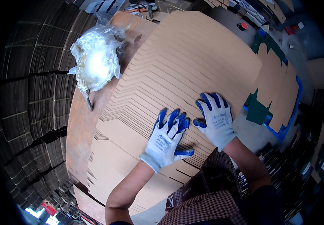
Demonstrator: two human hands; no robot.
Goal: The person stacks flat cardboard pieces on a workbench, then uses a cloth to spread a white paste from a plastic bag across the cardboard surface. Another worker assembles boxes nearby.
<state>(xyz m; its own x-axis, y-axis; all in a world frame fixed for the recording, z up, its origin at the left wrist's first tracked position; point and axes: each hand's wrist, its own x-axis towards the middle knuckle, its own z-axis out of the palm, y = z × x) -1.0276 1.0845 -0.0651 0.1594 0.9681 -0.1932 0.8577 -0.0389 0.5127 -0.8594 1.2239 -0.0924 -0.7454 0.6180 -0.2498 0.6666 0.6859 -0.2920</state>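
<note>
Overlapping brown cardboard sheets [192,56] lie fanned out across a wooden table, their slotted edges showing as many stepped lines. Both my hands wear white work gloves with blue-coated fingers. Palm down, my left hand [165,140] rests on the near part of the fan, its fingers spread and its thumb pointing right. My right hand [216,118] lies flat on the sheets a little farther right, fingers pointing away from me. Neither hand grips a sheet. More flat cardboard [122,144] extends under and left of my left forearm.
A crumpled clear plastic bag [98,62] sits on the wooden tabletop [80,123] at the left. Tall strapped stacks of cardboard [38,78] line the left side. On the right are cut cardboard pieces [278,90] over green and blue sheets. A red-topped can [242,26] stands on the floor.
</note>
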